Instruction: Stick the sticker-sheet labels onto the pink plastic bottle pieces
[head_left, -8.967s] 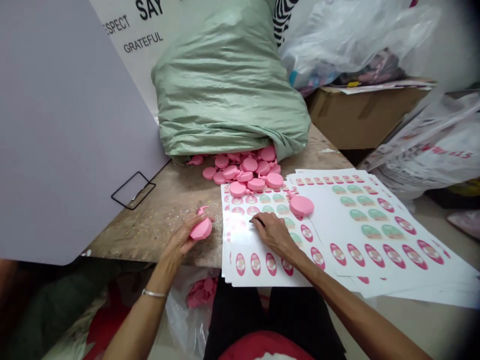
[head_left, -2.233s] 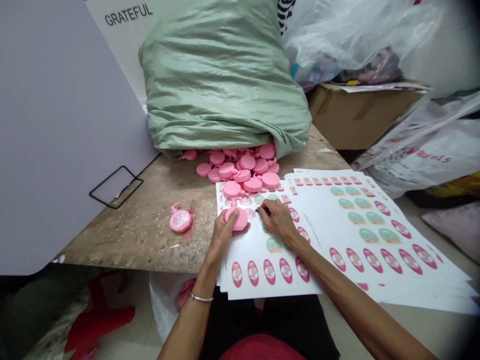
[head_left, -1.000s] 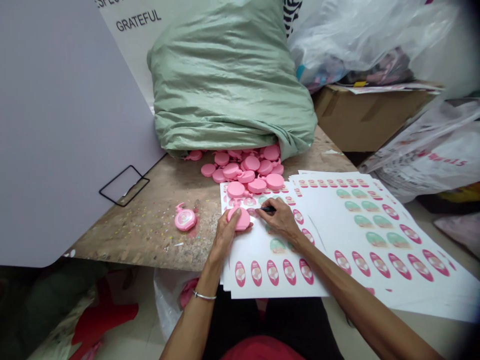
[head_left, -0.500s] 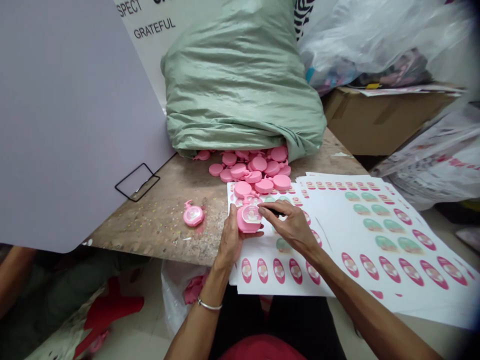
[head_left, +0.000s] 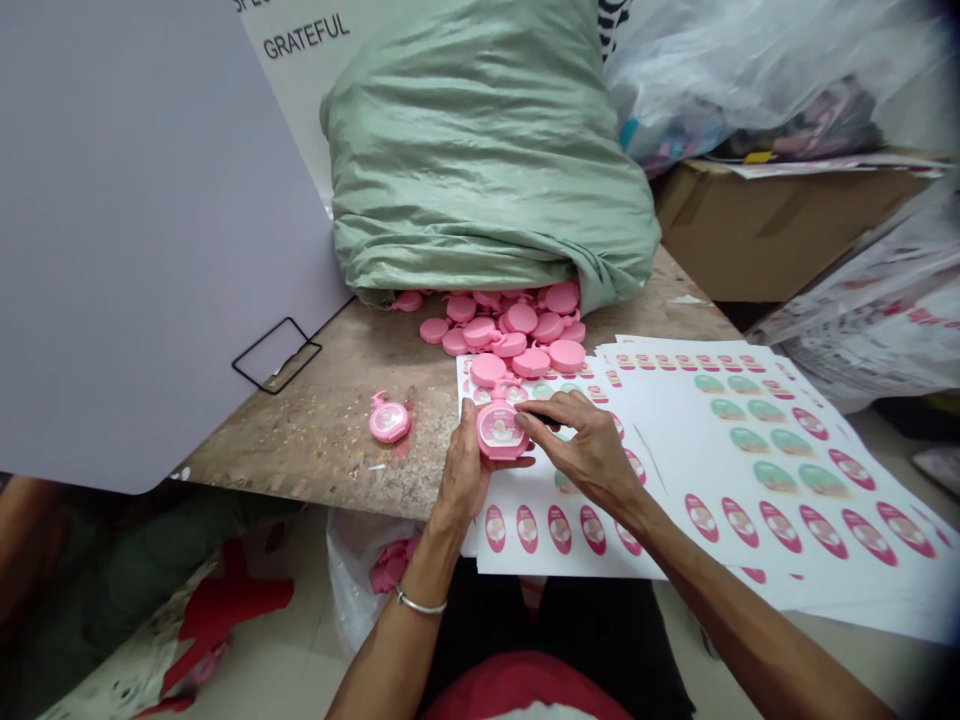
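Note:
My left hand (head_left: 460,470) holds a round pink plastic case (head_left: 501,452) with a hooked top, over the near edge of the sticker sheets. An oval pink-and-white sticker (head_left: 499,427) lies on the face of the case. The fingertips of my right hand (head_left: 592,440) are pinched together at the sticker's right edge. A small black tool (head_left: 551,420) shows between those fingers, its kind partly hidden. To the left on the wooden table (head_left: 315,440), another pink case (head_left: 389,422) bears a similar sticker.
A pile of pink cases (head_left: 520,318) spills from a green sack (head_left: 487,160). Printed sticker sheets (head_left: 675,440) cover the table's right side. A grey-white panel (head_left: 150,230) stands at left, and a cardboard box (head_left: 780,225) sits behind right. Another person's arm (head_left: 26,530) appears at lower left.
The sticker now sits flatter and more centred on the case's face. My right fingertips stay at its right edge, and the view has shifted slightly.

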